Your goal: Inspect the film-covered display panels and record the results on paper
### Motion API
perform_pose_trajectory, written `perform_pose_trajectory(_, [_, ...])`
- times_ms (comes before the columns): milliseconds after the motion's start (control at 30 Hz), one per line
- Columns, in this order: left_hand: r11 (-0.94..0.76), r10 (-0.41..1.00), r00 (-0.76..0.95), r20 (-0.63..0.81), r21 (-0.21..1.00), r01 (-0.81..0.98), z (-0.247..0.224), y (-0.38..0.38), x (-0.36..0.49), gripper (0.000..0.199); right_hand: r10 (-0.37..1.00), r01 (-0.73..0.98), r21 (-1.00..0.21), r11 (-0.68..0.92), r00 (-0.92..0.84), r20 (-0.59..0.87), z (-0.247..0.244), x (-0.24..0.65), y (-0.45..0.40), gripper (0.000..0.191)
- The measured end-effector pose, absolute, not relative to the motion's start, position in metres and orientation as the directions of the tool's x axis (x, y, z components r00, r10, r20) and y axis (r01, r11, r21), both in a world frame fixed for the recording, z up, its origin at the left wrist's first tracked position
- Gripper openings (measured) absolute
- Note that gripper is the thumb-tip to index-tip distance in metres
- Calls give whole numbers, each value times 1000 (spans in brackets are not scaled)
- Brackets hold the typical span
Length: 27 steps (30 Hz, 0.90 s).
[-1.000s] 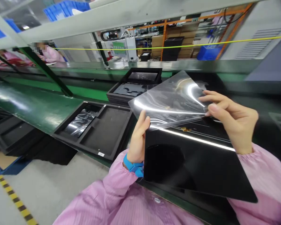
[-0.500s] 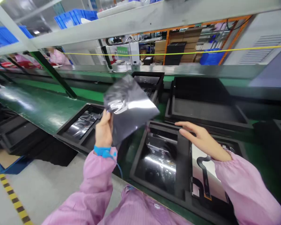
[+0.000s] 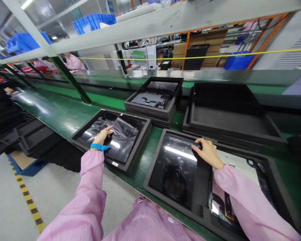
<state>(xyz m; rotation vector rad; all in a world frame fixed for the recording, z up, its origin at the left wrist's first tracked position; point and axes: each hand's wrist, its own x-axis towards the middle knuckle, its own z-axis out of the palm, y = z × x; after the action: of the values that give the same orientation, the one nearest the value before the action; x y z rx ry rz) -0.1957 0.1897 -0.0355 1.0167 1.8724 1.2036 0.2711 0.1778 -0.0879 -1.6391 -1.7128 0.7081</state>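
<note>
My left hand [image 3: 102, 135] grips the left edge of a dark glossy sheet [image 3: 122, 142], which lies slightly askew over the right part of the left foam tray [image 3: 142, 134]. Beside it, under the same hand, is another shiny dark panel [image 3: 90, 132]. My right hand [image 3: 205, 150] has its thumb and fingers closed at the upper right corner of a black glossy screen panel [image 3: 175, 170] in the right foam tray [image 3: 150, 170]. What lies under those fingers is partly hidden. Under my right forearm, a screen part with flat cables [image 3: 223, 201] fills the neighbouring compartment.
A stack of foam trays [image 3: 160, 115] with panels stands behind, on the green bench [image 3: 65, 117]. To its right are deeper black trays [image 3: 223, 115]. A white shelf beam [image 3: 145, 25] crosses overhead, with a yellow cord [image 3: 170, 58] beyond. More black trays [image 3: 32, 134] sit lower left.
My left hand has lowered the dark sheet from mid-air into the left tray. My right hand has gone from hovering with stretched fingers to closing at the black panel's corner.
</note>
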Motion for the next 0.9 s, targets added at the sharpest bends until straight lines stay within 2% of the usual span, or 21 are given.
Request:
perform_pose_trajectory(67, [286, 888, -442, -131, 909, 305, -40, 192, -195, 28, 999, 524, -850, 54, -33, 43, -79, 270, 173, 51])
perform_pose_trajectory(167, [224, 918, -393, -52, 886, 407, -29, 190, -183, 28, 999, 166, -985, -38, 13, -36, -60, 266, 160, 58])
perform_pose_trajectory(267, [41, 947, -295, 125, 866, 499, -5, 168, -143, 41, 985, -190, -979, -71, 138, -99, -35, 260, 145, 53])
perform_pose_trajectory(333, [-107, 979, -97, 177, 864, 492, 8, 141, -101, 52, 977, -261, -964, -44, 188, -96, -15, 258, 139, 47])
perform_pose_trajectory(367, [-169, 985, 50, 164, 876, 452, 11, 126, -77, 62, 974, -275, -961, -28, 209, -89, -6, 258, 137, 45])
perform_pose_trajectory(400, [-175, 954, 292, 73, 924, 341, 13, 112, -54, 80, 970, -280, -960, -11, 232, -78, 3, 258, 136, 45])
perform_pose_trajectory(433, [-157, 885, 463, 51, 968, 194, 13, 99, -31, 92, 963, -271, -962, 16, 262, -58, 10, 259, 135, 44])
perform_pose_trajectory(467, [-170, 835, 541, 98, 982, 85, 13, 88, -10, 93, 952, -241, -969, 59, 306, -18, 17, 260, 134, 44])
perform_pose_trajectory(500, [-173, 827, 543, 146, 985, -2, 11, 80, 8, 83, 927, -173, -977, 123, 372, 51, 22, 261, 134, 42])
perform_pose_trajectory(567, [-173, 844, 480, 239, 969, -178, 9, 71, 36, 70, 812, 85, -964, 251, 523, 258, 30, 263, 132, 40])
perform_pose_trajectory(633, [-143, 864, 423, 272, 940, -310, 11, 68, 53, 65, 665, 358, -883, 302, 585, 464, 36, 264, 127, 39])
perform_pose_trajectory(667, [-119, 867, 416, 272, 926, -358, 13, 67, 58, 65, 629, 428, -852, 303, 581, 516, 39, 264, 123, 38])
perform_pose_trajectory(733, [-61, 870, 418, 261, 899, -434, 22, 66, 64, 60, 682, 374, -869, 325, 543, 489, 45, 265, 110, 31])
perform_pose_trajectory(833, [46, 858, 458, 234, 852, -522, 38, 61, 65, 56, 827, 53, -938, 343, 457, 328, 56, 271, 83, 16])
perform_pose_trajectory(867, [82, 849, 477, 228, 834, -545, 42, 59, 65, 57, 851, 11, -942, 334, 427, 307, 59, 273, 75, 19])
perform_pose_trajectory(900, [107, 840, 491, 229, 818, -565, 47, 56, 65, 60, 854, 42, -942, 332, 411, 320, 63, 277, 67, 23])
